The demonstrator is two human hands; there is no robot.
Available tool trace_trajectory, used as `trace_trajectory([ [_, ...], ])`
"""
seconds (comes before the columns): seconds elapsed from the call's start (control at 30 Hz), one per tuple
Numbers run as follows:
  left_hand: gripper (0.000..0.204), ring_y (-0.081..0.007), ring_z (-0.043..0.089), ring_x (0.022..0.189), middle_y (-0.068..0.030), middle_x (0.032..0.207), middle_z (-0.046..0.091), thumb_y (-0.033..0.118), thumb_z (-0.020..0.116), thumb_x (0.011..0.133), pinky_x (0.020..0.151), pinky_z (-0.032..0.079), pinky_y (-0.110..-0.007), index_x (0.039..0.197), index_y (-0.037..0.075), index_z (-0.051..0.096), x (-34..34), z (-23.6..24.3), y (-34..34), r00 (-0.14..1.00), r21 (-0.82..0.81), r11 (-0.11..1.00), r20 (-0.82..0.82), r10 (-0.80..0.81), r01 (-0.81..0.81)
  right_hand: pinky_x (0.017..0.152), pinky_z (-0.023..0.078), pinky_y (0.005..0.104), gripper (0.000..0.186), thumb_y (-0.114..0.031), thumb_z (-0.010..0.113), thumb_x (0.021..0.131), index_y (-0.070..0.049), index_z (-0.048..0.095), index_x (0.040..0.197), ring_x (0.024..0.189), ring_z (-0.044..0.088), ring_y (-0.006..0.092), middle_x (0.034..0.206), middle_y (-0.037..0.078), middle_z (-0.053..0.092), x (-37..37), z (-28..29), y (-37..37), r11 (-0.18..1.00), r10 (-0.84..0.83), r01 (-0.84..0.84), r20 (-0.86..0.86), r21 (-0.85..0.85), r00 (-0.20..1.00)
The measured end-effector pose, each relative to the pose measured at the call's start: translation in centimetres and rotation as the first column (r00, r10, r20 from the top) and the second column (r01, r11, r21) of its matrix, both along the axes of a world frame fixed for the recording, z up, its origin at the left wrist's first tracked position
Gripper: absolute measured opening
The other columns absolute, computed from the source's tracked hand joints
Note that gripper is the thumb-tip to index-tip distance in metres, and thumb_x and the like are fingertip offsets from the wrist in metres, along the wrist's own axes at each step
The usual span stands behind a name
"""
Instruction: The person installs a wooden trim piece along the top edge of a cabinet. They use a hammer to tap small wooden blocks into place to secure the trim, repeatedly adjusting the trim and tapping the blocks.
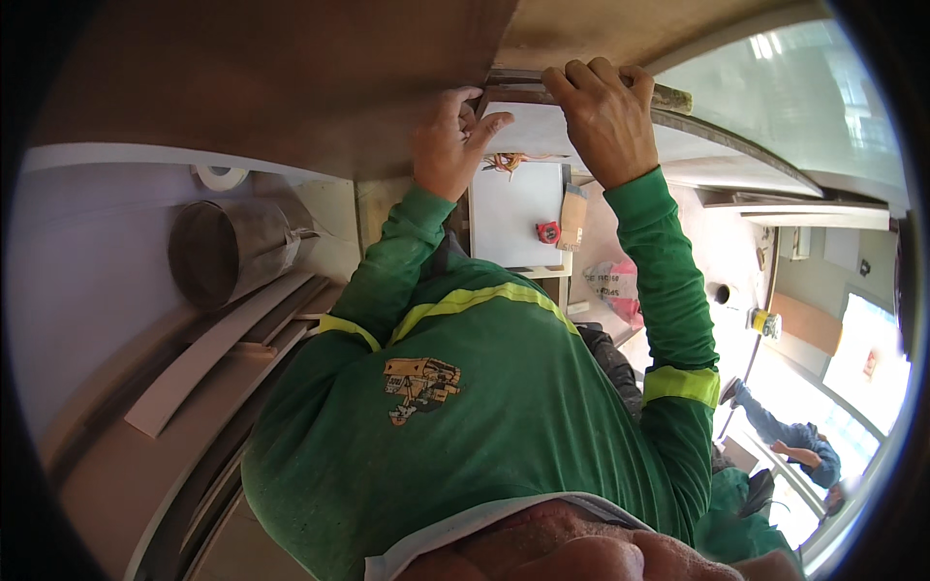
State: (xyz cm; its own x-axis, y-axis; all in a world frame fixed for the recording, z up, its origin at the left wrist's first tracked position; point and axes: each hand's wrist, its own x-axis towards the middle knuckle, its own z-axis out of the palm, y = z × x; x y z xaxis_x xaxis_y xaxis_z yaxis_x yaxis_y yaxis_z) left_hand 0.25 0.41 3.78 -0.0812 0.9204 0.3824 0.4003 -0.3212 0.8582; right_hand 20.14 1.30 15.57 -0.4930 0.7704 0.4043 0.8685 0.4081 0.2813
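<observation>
Overhead, my right hand (608, 121) has its fingers bent over a narrow wooden strip (670, 98) with a rough, worn end. The strip runs along the edge beneath a brown wooden panel (291, 77). My left hand (453, 143) is raised beside the strip's other end, close to the panel's underside. Its thumb stands out to the right and its other fingers are partly curled; I see nothing held in it. Below the hands, a red tape measure (548, 232) lies on a white board (509, 208), near a bundle of coloured wires (509, 163).
At left are a metal cylinder (205, 254), a tape roll (221, 176) and stacked boards and strips (218, 358). A cardboard piece (573, 215) borders the white board. A printed sack (615, 288) lies on the floor. Another person (799, 445) is at far right, near bright windows.
</observation>
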Motion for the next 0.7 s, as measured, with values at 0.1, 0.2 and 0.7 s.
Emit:
trace_trajectory([
  [0.1,0.047,-0.0130,0.053,0.061,-0.0020,0.069,0.056,0.030,0.093,0.088,0.057,0.047,-0.033,0.121,0.004,0.070,0.0,-0.6,0.4,0.998,0.031,0.999,0.053,-0.018,0.016,0.097,0.045,0.0538,0.019,-0.014,0.072,0.091,-0.022,0.072,0.108,0.099,0.067,0.0174,0.095,-0.006,0.070,-0.9,-0.2,1.1,0.999,0.030,-0.032,0.064,0.020,0.997],
  [0.2,0.042,-0.0154,0.055,0.062,-0.0046,0.070,0.058,0.028,0.094,0.087,0.057,0.047,-0.034,0.115,0.004,0.072,0.0,-0.5,0.7,0.999,0.081,0.996,0.047,0.022,-0.026,0.098,0.044,0.0541,0.017,-0.015,0.072,0.092,-0.023,0.073,0.107,0.098,0.067,0.0166,0.092,-0.006,0.070,-1.2,-0.5,1.6,0.999,0.038,-0.040,0.121,0.021,0.992],
  [0.7,0.034,-0.0184,0.068,0.066,-0.0103,0.081,0.071,0.022,0.096,0.083,0.060,0.052,-0.035,0.084,0.002,0.069,-0.2,-2.1,1.9,0.996,0.119,0.993,0.089,-0.001,-0.009,0.100,0.042,0.0497,0.016,-0.014,0.070,0.093,-0.021,0.069,0.107,0.101,0.066,0.0157,0.094,-0.005,0.067,-1.6,0.2,2.4,0.987,0.157,-0.163,0.215,0.010,0.964],
])
